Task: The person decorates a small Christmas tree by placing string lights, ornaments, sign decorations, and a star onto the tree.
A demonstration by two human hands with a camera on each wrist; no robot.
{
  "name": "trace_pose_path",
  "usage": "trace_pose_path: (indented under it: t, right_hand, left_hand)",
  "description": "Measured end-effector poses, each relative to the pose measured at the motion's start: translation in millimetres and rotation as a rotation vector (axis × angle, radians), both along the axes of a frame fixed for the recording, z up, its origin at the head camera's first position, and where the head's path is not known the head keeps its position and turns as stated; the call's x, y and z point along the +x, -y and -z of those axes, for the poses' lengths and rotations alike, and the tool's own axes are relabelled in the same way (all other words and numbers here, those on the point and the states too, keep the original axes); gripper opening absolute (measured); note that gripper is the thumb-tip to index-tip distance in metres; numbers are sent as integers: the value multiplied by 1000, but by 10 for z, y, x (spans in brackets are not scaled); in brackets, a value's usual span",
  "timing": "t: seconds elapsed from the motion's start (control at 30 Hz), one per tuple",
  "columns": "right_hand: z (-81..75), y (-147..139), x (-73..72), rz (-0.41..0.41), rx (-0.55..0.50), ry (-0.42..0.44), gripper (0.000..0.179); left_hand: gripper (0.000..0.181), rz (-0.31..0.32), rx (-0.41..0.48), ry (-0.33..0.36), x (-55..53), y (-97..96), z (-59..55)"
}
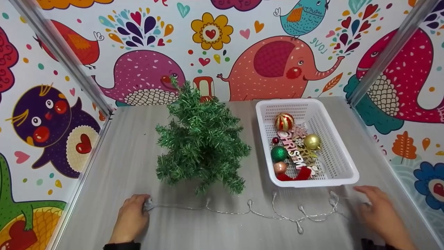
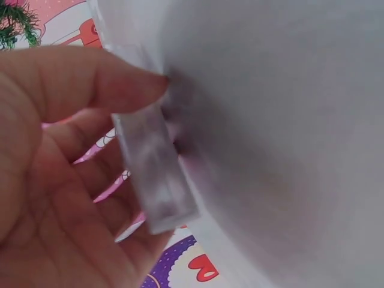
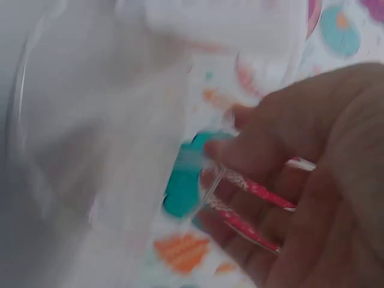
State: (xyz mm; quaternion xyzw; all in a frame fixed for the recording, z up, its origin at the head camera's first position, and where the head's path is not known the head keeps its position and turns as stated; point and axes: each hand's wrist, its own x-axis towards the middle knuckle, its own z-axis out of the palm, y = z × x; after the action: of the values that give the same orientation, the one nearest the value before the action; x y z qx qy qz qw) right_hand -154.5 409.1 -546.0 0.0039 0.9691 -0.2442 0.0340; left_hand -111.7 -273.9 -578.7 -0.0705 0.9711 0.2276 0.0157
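A string of clear fairy lights [image 1: 236, 212] lies across the front of the table, straight at the left and looped at the right. My left hand [image 1: 130, 217] grips its clear plastic box [image 2: 159, 174] at the left end, thumb on one face. At the other end my right hand [image 1: 383, 213] pinches the thin wire [image 3: 211, 189] between thumb and fingers, just in front of the basket's right corner; that view is blurred by motion. Behind the string stands a small green artificial Christmas tree [image 1: 201, 139].
Right of the tree is a white plastic basket [image 1: 315, 183] with a striped ball [image 1: 284, 121], a gold ball [image 1: 312, 141], a green ball [image 1: 279, 153], a red ribbon piece [image 1: 304, 173] and a lettered sign [image 1: 293, 149]. Cartoon-printed walls [image 1: 208, 62] enclose the table's back and sides.
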Motion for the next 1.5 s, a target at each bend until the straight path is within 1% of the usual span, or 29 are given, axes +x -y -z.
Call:
trace_pose_path:
  t: [0.03,0.07,0.1,0.13,0.17,0.2,0.3,0.37,0.43,0.5,0.53,0.6,0.67,0.77,0.87,0.93,1.0,1.17,1.2,1.23,1.3,1.37,1.47,1.5]
  right_hand:
    - [25,151,39,-22,-16,-101,47]
    - [73,305,76,-66,-40,-203,42]
    - [138,457,101,-130,-63,-305,38]
    - [210,610,119,-184,-82,-382,34]
    - [284,755,126,-245,-96,-444,30]
    - [341,894,130,-303,-114,-460,26]
    - [494,1215,125,-460,-150,-446,23]
    - [560,1348,121,-527,-153,-422,22]
    - [593,1425,115,-565,-142,-399,22]
    - [590,1463,101,-583,-112,-358,22]
    - [577,1469,97,-586,-94,-329,23]
    - [533,1468,87,-583,-69,-237,22]
    - [489,1441,92,-567,-85,-155,19]
    - [428,1333,114,-512,-206,-97,17]
    - [377,1111,134,-424,-366,-135,19]
    - [329,920,136,-342,-434,-134,19]
    - [281,719,131,-232,-466,-100,18]
    - [202,315,114,154,-515,81,3]
    - [195,266,109,214,-528,105,3]
    - [190,232,106,257,-536,116,5]
    - [188,204,104,297,-542,131,6]
    - [202,239,107,288,-507,115,6]
    - [186,415,133,212,-422,52,5]
    - [179,507,148,172,-404,0,3]
  left_hand:
    - [40,-2,2,0,3,0,-1]
    - [40,-3,3,1,4,-1,-2]
    - [40,-5,1,2,5,-3,-5]
    - [40,-7,-3,3,6,-6,-8]
    - [40,-9,-6,5,6,-9,-12]
    - [39,-10,-9,7,4,-13,-15]
    - [39,-13,-19,16,-1,-23,-14]
    - [39,-17,-16,20,-2,-26,-14]
    - [40,-21,-13,23,-3,-25,-15]
    - [39,-25,-12,23,-3,-20,-20]
    - [39,-25,-12,22,-4,-19,-21]
    - [38,-24,-13,18,-7,-15,-22]
    - [38,-23,-14,16,-9,-12,-22]
    - [37,-12,-9,8,-16,-12,-18]
    - [37,-6,0,1,-18,-8,-10]
    - [37,-4,2,-1,-16,-2,-4]
    - [38,-7,5,7,-13,5,0]
    - [40,-8,3,27,-11,12,-18]
    - [40,-8,2,28,-12,11,-24]
    - [40,-7,1,29,-13,10,-31]
    - [40,-4,-3,31,-16,8,-37]
    - [40,-1,5,33,-18,-1,-37]
    - [41,18,31,33,-19,-30,-49]
    - [41,27,45,35,-21,-52,-66]
